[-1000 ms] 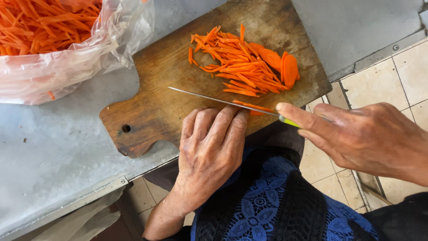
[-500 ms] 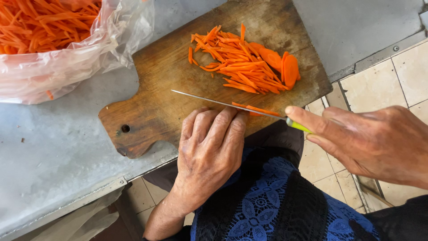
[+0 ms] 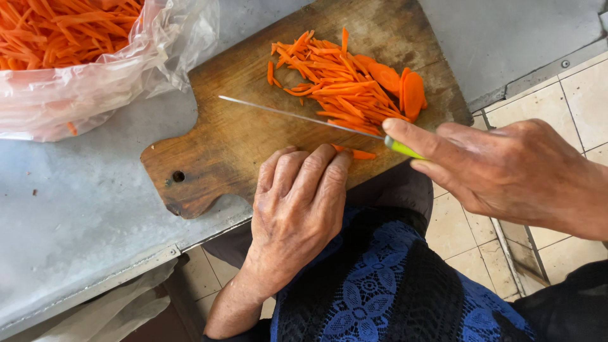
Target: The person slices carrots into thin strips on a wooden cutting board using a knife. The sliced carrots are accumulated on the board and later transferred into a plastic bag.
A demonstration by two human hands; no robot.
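Wooden board bears thin orange carrot strips beside slim knife.

Your right hand runs off the frame at 3 o'clock, so its wrist and arm are lost, and its closed fingers hide nearly all of the knife handle; only a short green stub shows. Your left hand covers most of the carrot piece under its fingertips, leaving 1 orange end visible. The plastic bag of carrot strips is cut off at 10 o'clock. The cutting board loses its far edge at 12 o'clock. The knife's cutting edge is too thin to make out.
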